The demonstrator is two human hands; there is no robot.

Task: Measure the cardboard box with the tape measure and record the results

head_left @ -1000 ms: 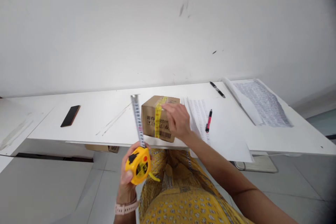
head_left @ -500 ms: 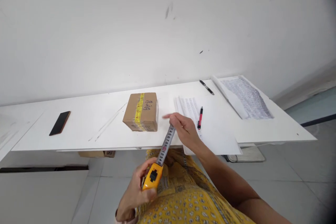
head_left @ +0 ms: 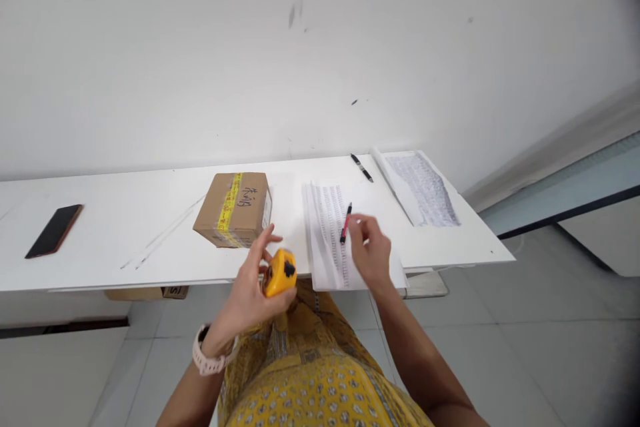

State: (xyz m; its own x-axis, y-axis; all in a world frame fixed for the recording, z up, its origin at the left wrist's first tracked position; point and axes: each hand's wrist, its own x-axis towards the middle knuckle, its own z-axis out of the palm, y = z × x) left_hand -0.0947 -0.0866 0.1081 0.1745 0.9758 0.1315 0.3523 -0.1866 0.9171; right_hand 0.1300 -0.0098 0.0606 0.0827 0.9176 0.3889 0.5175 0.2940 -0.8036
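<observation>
My left hand is wrapped round a yellow tape measure, its blade no longer showing, just in front of a cardboard box. The box carries yellow printed tape and black handwriting. Over the stack of printed sheets, my right hand has its thumb and fingers pinched at the side of a red and black pen. The pen appears to lie on the paper still, and the fingertips hide part of it.
A white table runs along the wall. At its left lies a dark phone. Toward the back right are a black pen and a handwritten sheet. Another cardboard box shows below the table edge.
The tape blade has gone back into its case. My left hand has risen toward the box with the tape measure. My right hand has let go of the blade and reached the red pen.
</observation>
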